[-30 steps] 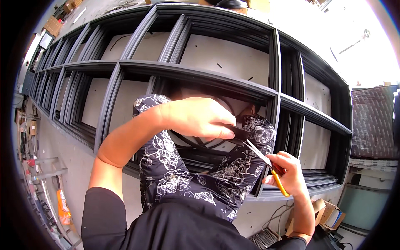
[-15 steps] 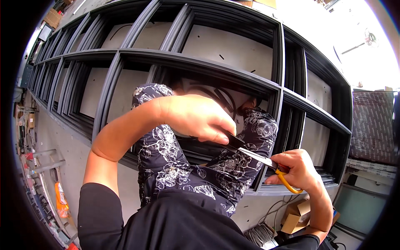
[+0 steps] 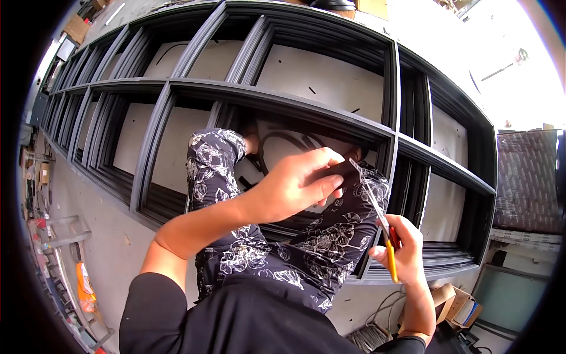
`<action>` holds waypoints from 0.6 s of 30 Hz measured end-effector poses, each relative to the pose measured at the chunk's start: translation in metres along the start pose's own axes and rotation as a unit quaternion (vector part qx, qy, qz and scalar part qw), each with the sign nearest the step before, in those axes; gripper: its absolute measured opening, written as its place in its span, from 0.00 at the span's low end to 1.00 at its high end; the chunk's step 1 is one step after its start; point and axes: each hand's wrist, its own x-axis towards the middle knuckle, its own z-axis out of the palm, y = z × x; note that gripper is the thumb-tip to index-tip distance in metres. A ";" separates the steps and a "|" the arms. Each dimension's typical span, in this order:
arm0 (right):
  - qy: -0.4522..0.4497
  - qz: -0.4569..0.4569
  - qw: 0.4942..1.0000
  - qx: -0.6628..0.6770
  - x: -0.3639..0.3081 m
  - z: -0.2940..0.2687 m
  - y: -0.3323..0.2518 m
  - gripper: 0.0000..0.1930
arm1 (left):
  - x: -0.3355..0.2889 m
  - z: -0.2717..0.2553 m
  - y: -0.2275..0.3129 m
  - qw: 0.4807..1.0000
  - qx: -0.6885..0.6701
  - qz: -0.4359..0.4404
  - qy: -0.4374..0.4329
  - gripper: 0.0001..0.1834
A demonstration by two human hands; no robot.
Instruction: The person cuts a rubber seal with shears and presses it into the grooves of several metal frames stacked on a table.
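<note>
My left hand [image 3: 289,186] is closed around a short, thin black strip [image 3: 352,172], pinched between thumb and fingers, with its end sticking out toward the right. In my right hand [image 3: 407,245] is a pair of scissors [image 3: 377,205] with yellow and red handles. Their blades point up and slightly left, and the tips come close to the strip's end; I cannot tell whether they touch it. Both hands are above my patterned trousers [image 3: 233,236]. Large dark grey frames [image 3: 283,97], stacked flat, surround my legs.
Small black offcuts and dark curved strips [image 3: 274,144] lie on the floor inside the frames. A cardboard box [image 3: 463,307] and coiled cord [image 3: 371,336] sit at the lower right. Farther right stands a wrapped brown stack [image 3: 527,180]. A metal ladder-like rack [image 3: 65,236] is at the left.
The scissors have swung from slanting left to nearly upright, and my right hand has shifted left. My left hand has turned, raising the strip's end up and to the right.
</note>
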 end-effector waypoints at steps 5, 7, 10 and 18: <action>0.034 -0.023 0.999 -0.015 0.010 0.013 -0.005 0.35 | 0.001 0.020 -0.007 0.993 0.029 0.013 0.116 0.09; 0.043 -0.029 0.998 -0.034 0.010 0.014 -0.004 0.35 | 0.003 0.025 -0.006 0.989 0.040 0.037 0.134 0.09; 0.042 -0.031 0.998 -0.017 0.013 0.016 -0.001 0.36 | 0.004 0.030 -0.009 0.982 0.060 0.083 0.158 0.08; 0.029 -0.013 0.999 -0.009 0.013 0.017 0.000 0.34 | 0.001 0.032 -0.010 0.972 0.118 0.095 0.180 0.12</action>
